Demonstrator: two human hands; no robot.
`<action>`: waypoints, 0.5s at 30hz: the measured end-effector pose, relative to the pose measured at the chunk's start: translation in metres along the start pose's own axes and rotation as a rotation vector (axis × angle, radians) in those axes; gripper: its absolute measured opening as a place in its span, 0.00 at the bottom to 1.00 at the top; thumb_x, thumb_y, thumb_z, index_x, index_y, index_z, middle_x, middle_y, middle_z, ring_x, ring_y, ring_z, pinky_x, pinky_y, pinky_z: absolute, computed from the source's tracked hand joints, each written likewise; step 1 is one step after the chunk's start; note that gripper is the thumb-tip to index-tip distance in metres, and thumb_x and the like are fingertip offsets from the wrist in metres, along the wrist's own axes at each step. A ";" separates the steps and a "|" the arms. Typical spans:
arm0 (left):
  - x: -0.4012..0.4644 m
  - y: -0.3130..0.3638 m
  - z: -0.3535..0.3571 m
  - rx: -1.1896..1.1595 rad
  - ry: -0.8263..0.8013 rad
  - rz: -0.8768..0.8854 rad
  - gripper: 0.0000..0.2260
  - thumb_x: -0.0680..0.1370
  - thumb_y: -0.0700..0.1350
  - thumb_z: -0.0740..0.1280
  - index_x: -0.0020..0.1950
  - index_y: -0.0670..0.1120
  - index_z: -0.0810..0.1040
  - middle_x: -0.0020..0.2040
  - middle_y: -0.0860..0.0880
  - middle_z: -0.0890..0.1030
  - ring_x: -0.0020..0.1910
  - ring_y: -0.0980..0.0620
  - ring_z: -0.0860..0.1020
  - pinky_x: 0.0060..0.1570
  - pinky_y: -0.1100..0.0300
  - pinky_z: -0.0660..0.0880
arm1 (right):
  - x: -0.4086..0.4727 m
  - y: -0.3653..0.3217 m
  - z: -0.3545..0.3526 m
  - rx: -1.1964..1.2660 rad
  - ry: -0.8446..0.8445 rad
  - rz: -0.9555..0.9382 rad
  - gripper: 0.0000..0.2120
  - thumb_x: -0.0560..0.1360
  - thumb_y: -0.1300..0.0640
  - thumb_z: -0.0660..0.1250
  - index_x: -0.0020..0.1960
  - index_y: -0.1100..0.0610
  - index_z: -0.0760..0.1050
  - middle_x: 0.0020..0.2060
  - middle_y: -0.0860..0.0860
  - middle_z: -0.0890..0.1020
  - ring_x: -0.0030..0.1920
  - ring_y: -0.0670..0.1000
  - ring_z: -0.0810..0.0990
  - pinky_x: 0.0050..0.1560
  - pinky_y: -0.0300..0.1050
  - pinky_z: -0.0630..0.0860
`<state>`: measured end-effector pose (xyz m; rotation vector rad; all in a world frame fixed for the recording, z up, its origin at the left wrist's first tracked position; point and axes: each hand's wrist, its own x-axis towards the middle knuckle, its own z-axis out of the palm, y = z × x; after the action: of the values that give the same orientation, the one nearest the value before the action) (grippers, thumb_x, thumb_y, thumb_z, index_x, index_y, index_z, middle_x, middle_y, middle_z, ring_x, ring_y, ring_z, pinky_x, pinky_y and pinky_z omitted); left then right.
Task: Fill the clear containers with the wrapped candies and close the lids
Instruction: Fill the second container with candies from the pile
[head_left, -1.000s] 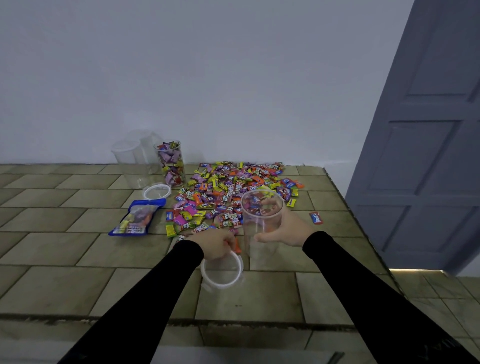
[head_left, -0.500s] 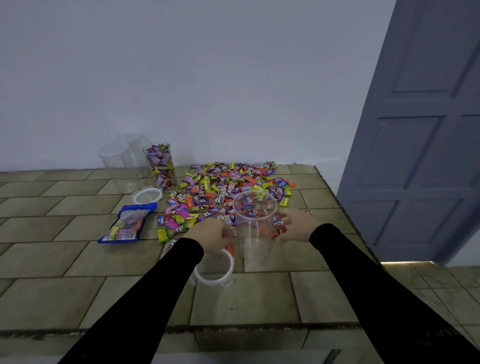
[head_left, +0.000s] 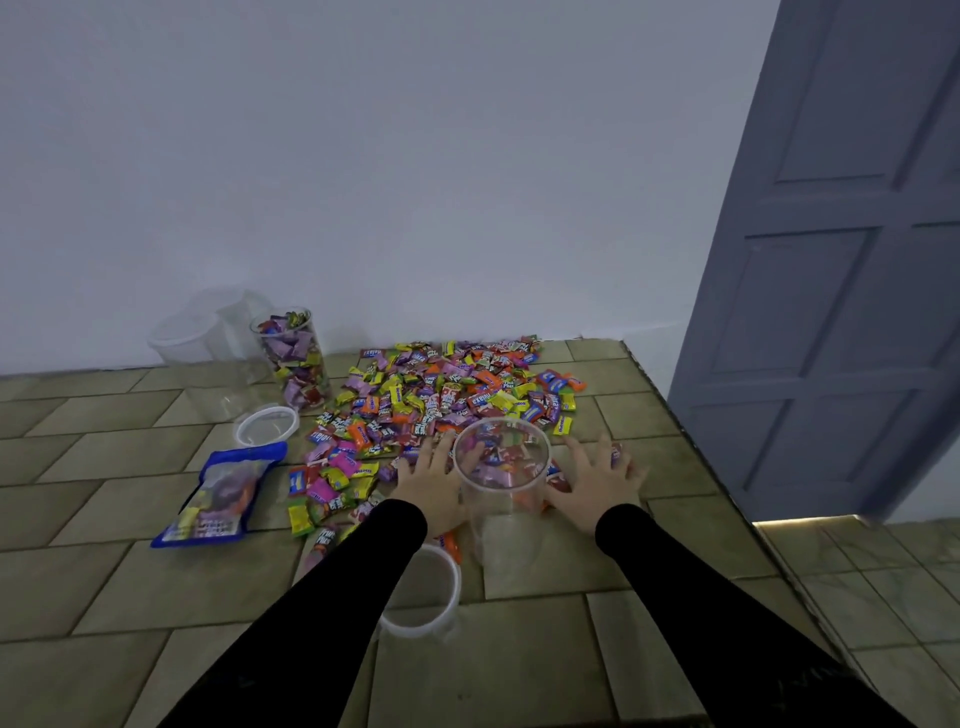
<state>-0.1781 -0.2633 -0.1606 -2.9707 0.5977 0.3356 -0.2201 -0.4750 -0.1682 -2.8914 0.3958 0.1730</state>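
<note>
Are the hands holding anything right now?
No. Left hand and right hand lie spread on the candies beside the clear container.

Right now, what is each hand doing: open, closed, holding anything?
Left hand: open, fingers spread flat on the candies.
Right hand: open, fingers spread beside the clear container.

Both hands, left (head_left: 434, 480) and right (head_left: 597, 480), have let go and now lie spread, seemingly on the candies (head_left: 441, 400) flanking the container (head_left: 501, 467).

Pale wall (head_left: 363, 156), grey door (head_left: 841, 260)
</note>
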 end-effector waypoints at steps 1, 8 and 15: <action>0.003 0.003 0.002 0.021 0.010 0.019 0.36 0.78 0.69 0.51 0.79 0.57 0.39 0.79 0.45 0.38 0.78 0.39 0.41 0.71 0.34 0.47 | 0.003 0.000 0.002 0.010 -0.013 -0.008 0.43 0.70 0.25 0.52 0.78 0.44 0.46 0.77 0.59 0.45 0.75 0.67 0.46 0.72 0.67 0.46; 0.028 0.006 0.008 0.015 0.096 0.063 0.30 0.81 0.63 0.49 0.79 0.56 0.40 0.79 0.45 0.39 0.78 0.40 0.42 0.72 0.35 0.48 | 0.035 -0.011 0.013 -0.066 0.007 -0.147 0.35 0.76 0.32 0.53 0.78 0.43 0.45 0.77 0.58 0.46 0.76 0.64 0.44 0.73 0.63 0.49; 0.050 -0.001 0.010 -0.247 0.141 0.005 0.24 0.81 0.60 0.54 0.76 0.59 0.57 0.79 0.46 0.46 0.77 0.38 0.47 0.72 0.37 0.49 | 0.044 -0.031 0.012 -0.031 0.080 -0.251 0.54 0.54 0.21 0.40 0.76 0.41 0.43 0.77 0.54 0.44 0.75 0.61 0.54 0.70 0.63 0.57</action>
<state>-0.1345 -0.2798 -0.1815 -3.2524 0.6188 0.2148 -0.1700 -0.4540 -0.1799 -2.9511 0.0406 0.0229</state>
